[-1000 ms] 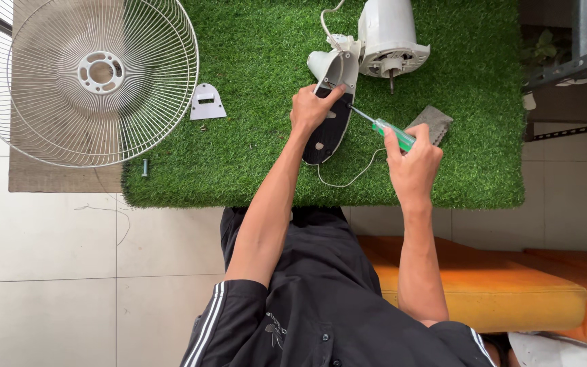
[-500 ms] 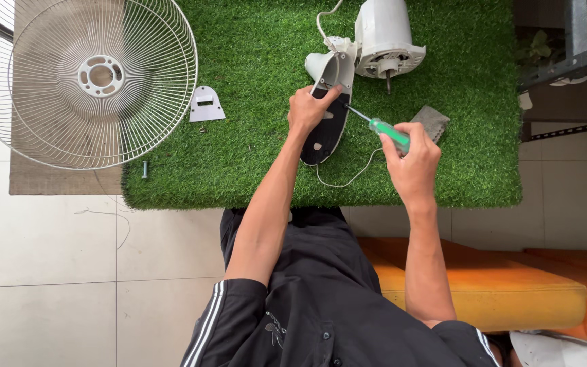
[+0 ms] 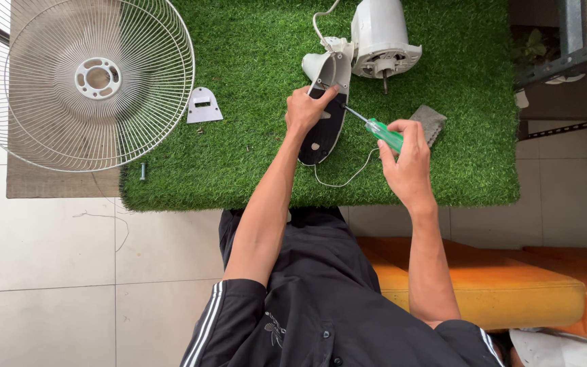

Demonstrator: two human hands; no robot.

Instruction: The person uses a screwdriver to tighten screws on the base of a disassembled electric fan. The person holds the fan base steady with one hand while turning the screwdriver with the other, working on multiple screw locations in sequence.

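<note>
Green turf mat (image 3: 253, 156) on tiled floor; round wire fan guard (image 3: 83, 81) overlapping its left edge; white fan motor (image 3: 383, 37) at top. Left hand (image 3: 309, 109) clasping dark fan neck housing (image 3: 322, 132) mid-mat. Right hand (image 3: 409, 160) gripping green screwdriver (image 3: 383, 133), tip against housing.

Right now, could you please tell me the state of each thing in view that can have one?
Left hand: gripping the black fan base.
Black fan base: lying on the grass mat, held.
Right hand: closed on the green-handled screwdriver.
Green-handled screwdriver: tip at the base.
White fan motor: grille off, shaft bare.
White wire fan grille: detached, lying flat.
</note>
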